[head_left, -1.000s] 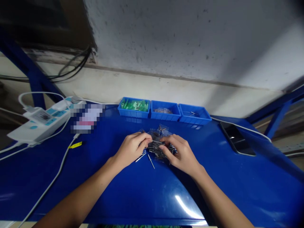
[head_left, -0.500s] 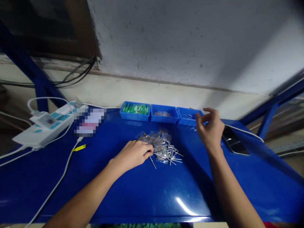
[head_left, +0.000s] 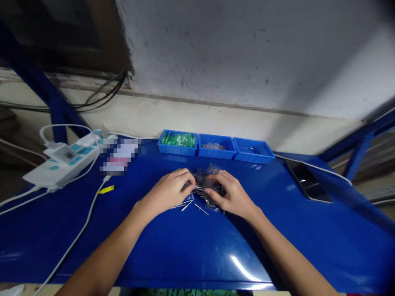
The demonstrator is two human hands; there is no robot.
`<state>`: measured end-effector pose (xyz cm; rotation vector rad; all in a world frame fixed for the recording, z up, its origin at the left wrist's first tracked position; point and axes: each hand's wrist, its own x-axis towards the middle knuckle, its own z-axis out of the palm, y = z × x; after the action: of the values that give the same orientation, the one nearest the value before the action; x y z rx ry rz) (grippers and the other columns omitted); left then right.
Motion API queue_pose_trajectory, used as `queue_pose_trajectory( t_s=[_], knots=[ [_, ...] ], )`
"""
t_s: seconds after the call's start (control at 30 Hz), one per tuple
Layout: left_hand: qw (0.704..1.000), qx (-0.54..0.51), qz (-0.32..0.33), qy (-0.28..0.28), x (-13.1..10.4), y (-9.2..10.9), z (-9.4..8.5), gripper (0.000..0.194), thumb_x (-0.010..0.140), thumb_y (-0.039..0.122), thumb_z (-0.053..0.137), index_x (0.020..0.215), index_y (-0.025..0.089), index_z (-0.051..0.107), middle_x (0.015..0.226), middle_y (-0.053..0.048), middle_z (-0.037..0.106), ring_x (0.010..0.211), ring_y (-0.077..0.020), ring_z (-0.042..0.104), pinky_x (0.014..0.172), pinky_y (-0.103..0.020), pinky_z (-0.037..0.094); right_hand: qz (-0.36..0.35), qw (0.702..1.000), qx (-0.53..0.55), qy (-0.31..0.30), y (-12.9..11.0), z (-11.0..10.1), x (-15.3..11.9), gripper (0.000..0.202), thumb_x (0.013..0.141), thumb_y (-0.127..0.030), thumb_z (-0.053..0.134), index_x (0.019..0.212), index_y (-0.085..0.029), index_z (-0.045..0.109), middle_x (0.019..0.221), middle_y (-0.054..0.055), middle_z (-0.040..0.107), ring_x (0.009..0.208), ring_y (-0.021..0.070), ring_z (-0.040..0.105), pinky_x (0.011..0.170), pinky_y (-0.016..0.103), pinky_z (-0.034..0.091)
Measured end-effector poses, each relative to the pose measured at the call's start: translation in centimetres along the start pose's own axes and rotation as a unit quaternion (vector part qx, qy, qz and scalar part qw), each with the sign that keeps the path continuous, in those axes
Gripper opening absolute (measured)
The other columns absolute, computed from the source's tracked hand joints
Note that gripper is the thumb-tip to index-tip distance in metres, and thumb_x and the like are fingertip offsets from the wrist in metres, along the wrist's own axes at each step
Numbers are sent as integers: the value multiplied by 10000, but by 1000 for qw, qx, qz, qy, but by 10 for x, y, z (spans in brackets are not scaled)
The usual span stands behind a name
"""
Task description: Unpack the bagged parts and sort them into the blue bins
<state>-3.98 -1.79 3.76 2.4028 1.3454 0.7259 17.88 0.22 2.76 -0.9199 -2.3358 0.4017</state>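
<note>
At least three loose pins [head_left: 201, 209] lie nearest. My left hand [head_left: 173, 187] looks to be pinching a pin [head_left: 198, 188]; my right hand [head_left: 234, 196] is curled over the bagged pile [head_left: 202, 176], can't tell if it's gripping. Pile's between them, probably so both reach it, too jumbled to count. Behind, three bins [head_left: 217, 153] in a row, likely keeping stuff separate.

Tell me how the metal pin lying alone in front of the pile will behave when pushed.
The metal pin looks straight and shiny, so probably stiff. Being so thin, it is likely light. The blue tabletop shows glossy reflections, so it may let the pin slide easily.
</note>
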Motion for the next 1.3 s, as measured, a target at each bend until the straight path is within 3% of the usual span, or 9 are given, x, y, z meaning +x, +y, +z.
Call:
queue_pose_trajectory(
  t_s=[0.1, 0.3, 0.57, 0.83, 1.03, 1.2, 1.3],
  knots=[
    [998, -40, -25, 30, 1, 4, -2, 65, 869, 205, 507, 836, 194, 562, 824, 4, 579, 710, -126, 552, 643, -261, 442, -39, 999, -21, -17, -5, 0, -1, 199, 872, -326, 534, 998, -182, 591, 916, 78, 608, 831, 198, 545, 748, 341, 440],
    [994, -102, -17, 37, 3, 7, 3, 90, 889, 206, 495, 828, 190, 559, 790, 17, 571, 661, -104, 530, 601, -232, 419, -39, 998, -38, 11, -5, -3, 0, 138, 889, -273, 491, 921, -178, 585, 877, 75, 597, 811, 193, 521, 750, 345, 427],
    [992, -100, -16, 73, 1, 8, 5, 94, 896, 224, 491, 855, 185, 567, 800, 9, 583, 672, -100, 538, 607, -225, 430, -45, 998, -42, 15, -7, -5, 0, 131, 892, -224, 471, 868, -169, 588, 863, 72, 583, 796, 185, 480, 738, 330, 415],
    [993, -48, 53, 98, 0, 10, 1, 85, 881, 218, 517, 858, 187, 593, 733, 10, 594, 699, -116, 558, 670, -249, 449, -52, 998, -17, 34, -7, -3, -1, 141, 895, -229, 471, 855, -173, 594, 825, 59, 592, 765, 176, 502, 726, 331, 420],
    [993, -52, 45, 93, 0, 11, 3, 123, 898, 221, 491, 832, 184, 587, 729, 11, 597, 686, -116, 555, 667, -259, 443, -65, 996, -8, 65, -4, 1, -3, 107, 879, -224, 511, 923, -182, 599, 867, 64, 592, 796, 178, 539, 747, 338, 443],
    [993, -67, 34, 96, -1, 11, 6, 117, 885, 237, 523, 973, 204, 592, 844, -4, 637, 732, -115, 591, 667, -237, 463, -59, 995, -6, 79, -7, -1, -3, 98, 878, -190, 497, 883, -174, 594, 843, 63, 588, 776, 174, 534, 715, 329, 450],
    [993, -62, 42, 97, 0, 12, 6, 97, 892, 225, 504, 903, 198, 597, 813, 3, 634, 735, -116, 589, 689, -243, 453, -60, 995, -4, 81, -8, -1, -3, 92, 876, -188, 502, 891, -169, 591, 844, 65, 592, 778, 176, 538, 716, 333, 455]
  ],
)
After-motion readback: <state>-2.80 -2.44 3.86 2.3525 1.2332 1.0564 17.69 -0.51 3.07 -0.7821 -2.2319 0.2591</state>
